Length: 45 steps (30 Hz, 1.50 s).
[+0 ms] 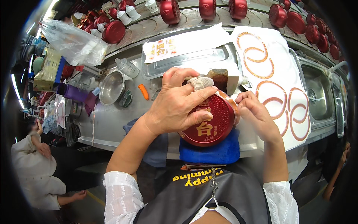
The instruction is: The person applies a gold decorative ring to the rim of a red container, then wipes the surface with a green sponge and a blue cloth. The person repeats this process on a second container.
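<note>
A round, flat dark red bottle [223,125] with gold characters and a dotted face stands tilted over a blue towel [210,151] at the counter's front edge. My left hand [164,104] lies over its upper left side, thumb across the face, steadying it; a knitted cover [201,83] wraps one finger. At the upper right rim, an orange-gold strip [232,102] runs along the edge, looking like the ring decals [272,99] on the white sheet. My right hand [257,115] has its fingers curled and pinched together at that strip. The fingertips' exact contact is partly hidden.
Behind the bottle is a metal tray [149,67] with a printed decal sheet [164,48]. A steel bowl [112,88], clear bottle [127,68] and orange tool [143,92] lie left. A sink [319,93] is right. Red bottles [169,11] line the far conveyor. Another person [35,168] sits left.
</note>
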Motion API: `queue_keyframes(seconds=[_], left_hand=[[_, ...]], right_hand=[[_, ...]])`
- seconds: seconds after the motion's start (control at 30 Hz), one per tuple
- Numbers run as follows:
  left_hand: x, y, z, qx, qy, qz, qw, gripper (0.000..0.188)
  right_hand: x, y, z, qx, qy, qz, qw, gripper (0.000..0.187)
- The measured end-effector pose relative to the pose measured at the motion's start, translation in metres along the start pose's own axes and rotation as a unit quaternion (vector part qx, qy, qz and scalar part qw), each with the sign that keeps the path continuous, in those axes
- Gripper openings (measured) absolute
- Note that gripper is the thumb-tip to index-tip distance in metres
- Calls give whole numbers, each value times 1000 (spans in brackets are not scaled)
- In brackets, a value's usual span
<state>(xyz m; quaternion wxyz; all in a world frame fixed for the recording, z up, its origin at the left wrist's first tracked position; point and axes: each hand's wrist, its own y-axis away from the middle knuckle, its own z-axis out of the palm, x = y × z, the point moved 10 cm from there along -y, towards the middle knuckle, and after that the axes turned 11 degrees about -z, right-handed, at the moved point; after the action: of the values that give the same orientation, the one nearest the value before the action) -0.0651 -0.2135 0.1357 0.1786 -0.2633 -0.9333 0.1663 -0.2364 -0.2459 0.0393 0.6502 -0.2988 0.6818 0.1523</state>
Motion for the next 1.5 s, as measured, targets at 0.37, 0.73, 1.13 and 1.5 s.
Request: queue_keyframes(seconds=[0.37, 0.73, 1.13, 1.5], left_hand=[[10, -6, 12, -43, 20, 28, 998, 66], [32, -6, 19, -53, -33, 49, 997, 60], [-37, -31, 24, -56, 110, -191, 974, 22], [-33, -41, 28, -86, 79, -216, 969, 33]], right_hand=[[-9, 16, 8, 13, -127, 48, 991, 13], [1, 18, 10, 25, -48, -19, 998, 23], [-3, 20, 11, 44, -96, 20, 994, 19], [2, 19, 14, 36, -105, 27, 993, 20]])
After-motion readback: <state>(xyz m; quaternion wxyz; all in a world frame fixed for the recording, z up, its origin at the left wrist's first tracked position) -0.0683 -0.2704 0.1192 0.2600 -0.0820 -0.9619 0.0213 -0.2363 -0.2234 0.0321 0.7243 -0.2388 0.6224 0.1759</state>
